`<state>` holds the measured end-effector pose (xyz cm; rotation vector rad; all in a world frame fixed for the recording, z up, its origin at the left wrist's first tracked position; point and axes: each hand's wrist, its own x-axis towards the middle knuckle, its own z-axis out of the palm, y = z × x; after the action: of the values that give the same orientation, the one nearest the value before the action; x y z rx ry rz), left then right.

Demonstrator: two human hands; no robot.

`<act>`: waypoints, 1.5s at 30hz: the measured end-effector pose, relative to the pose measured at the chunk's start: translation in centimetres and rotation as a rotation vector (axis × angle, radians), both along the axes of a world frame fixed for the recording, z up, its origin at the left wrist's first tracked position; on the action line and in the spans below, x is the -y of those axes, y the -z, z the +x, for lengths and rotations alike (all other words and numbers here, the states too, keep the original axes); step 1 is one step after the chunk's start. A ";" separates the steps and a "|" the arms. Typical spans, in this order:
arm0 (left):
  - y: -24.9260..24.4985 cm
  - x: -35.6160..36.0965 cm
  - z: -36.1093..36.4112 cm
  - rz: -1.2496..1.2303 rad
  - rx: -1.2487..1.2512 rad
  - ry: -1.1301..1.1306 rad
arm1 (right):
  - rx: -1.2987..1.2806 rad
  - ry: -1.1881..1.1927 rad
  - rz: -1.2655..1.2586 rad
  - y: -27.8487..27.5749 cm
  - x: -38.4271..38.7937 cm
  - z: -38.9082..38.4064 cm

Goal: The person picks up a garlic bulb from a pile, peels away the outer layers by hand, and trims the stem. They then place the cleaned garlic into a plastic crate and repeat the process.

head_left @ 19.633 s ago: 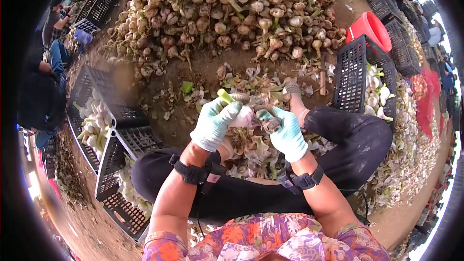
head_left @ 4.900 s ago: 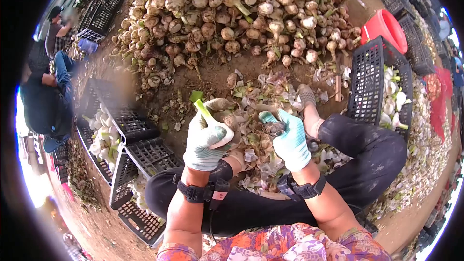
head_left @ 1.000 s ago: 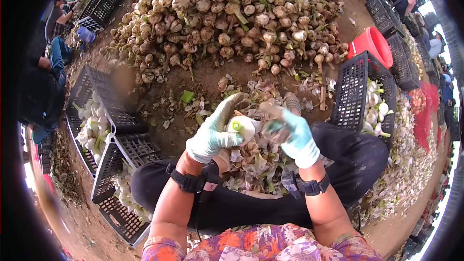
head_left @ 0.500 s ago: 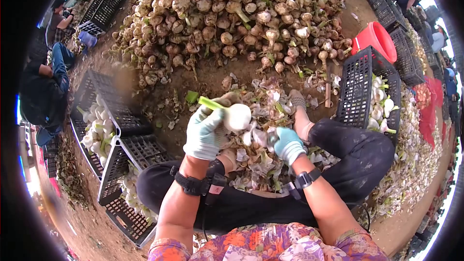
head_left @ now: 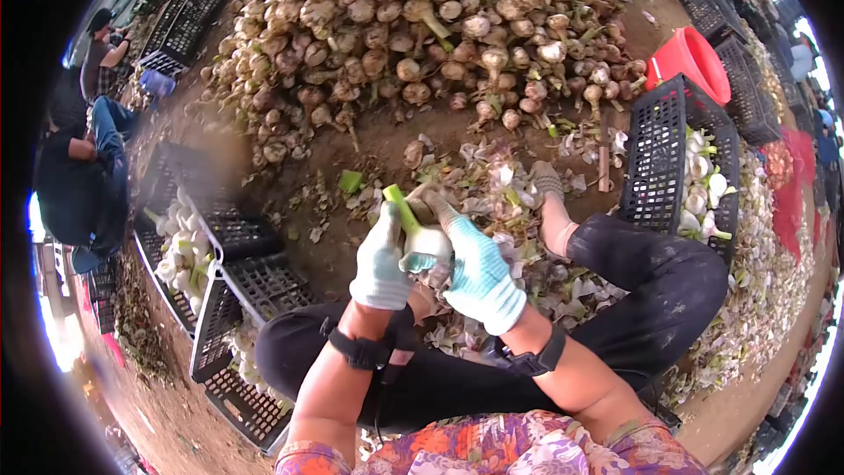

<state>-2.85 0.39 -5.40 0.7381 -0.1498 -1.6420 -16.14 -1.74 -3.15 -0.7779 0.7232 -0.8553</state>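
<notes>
A white garlic bulb (head_left: 429, 241) with a cut green stem (head_left: 400, 208) is between my two gloved hands, above the litter of skins. My left hand (head_left: 381, 259) is closed around its left side, with the stem pointing up past the thumb. From the right, my right hand (head_left: 482, 277) presses on the bulb, fingers curled over its far side. The gloves are pale blue and white, with dirty fingertips. Whether my right palm also holds a tool is hidden. Loose garlic skins (head_left: 475, 299) lie beneath my hands.
A big heap of unpeeled garlic (head_left: 396, 35) rises ahead. Black crates with white bulbs stand at left (head_left: 230, 286) and right (head_left: 652, 154). A red bucket (head_left: 690, 66) is behind the right crate. Another person (head_left: 79, 185) sits at far left. My bent legs flank the skins.
My right hand has come up and left from the skins onto the bulb. The bulb has turned, its stem now more upright, and my left hand has shifted slightly right.
</notes>
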 end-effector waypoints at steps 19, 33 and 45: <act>0.3 1.5 -0.2 0.329 0.418 0.135 | -0.783 0.626 0.130 17.2 26.2 -12.7; 0.5 1.7 -0.2 0.292 0.524 0.187 | -0.308 0.419 -0.088 14.2 15.7 -4.6; -2.4 0.2 -1.5 -0.152 1.312 0.244 | -0.702 -0.096 -0.399 2.0 2.2 -2.0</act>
<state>-4.33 0.22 -2.98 1.6135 -1.3076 -1.0924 -18.18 -3.91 -5.11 -1.4959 1.1334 -0.6372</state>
